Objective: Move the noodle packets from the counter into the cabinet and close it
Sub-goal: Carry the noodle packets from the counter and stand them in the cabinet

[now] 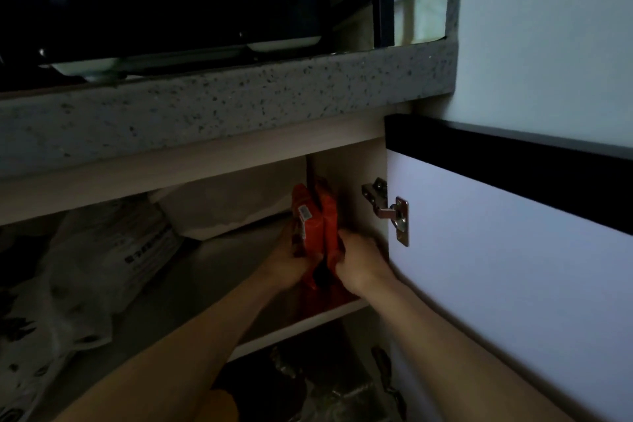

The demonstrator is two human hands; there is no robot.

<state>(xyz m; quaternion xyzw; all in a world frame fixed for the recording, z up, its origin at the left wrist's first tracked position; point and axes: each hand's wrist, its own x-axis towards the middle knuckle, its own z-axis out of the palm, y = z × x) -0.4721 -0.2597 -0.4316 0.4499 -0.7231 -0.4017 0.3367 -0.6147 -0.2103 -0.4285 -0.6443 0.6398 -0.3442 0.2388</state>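
Both hands are inside the open cabinet (346, 161), clamping the packets (315, 226) between them. The left hand (291, 262) curls round the left side of the orange bundle and the right hand (361, 265) grips its right side, fingers wrapped on the wrapper. The packets stand upright on the shelf (301, 325), close to the cabinet's right wall and just left of the hinge (388, 211). How many packets there are I cannot tell; at least two orange faces show.

Tipping looks like the main risk. Soft packets stood on edge have little base, so once the hands let go they could flop forward and slide off the shelf's front lip, or lean out far enough to block the door (496, 250). They may not yet sit fully back on the shelf, which would make this worse.

Second, the door stands wide open at the right, its hinge just beside the right hand. Swinging it shut before the arms are clear could pinch a forearm, and a leaning packet could get crushed.

Bags (102, 250) crowd the left of the shelf, so pushing the packets that way could stall against them. Light is poor, so depth inside is hard to judge, and whether more packets wait on the counter (205, 106) cannot be seen
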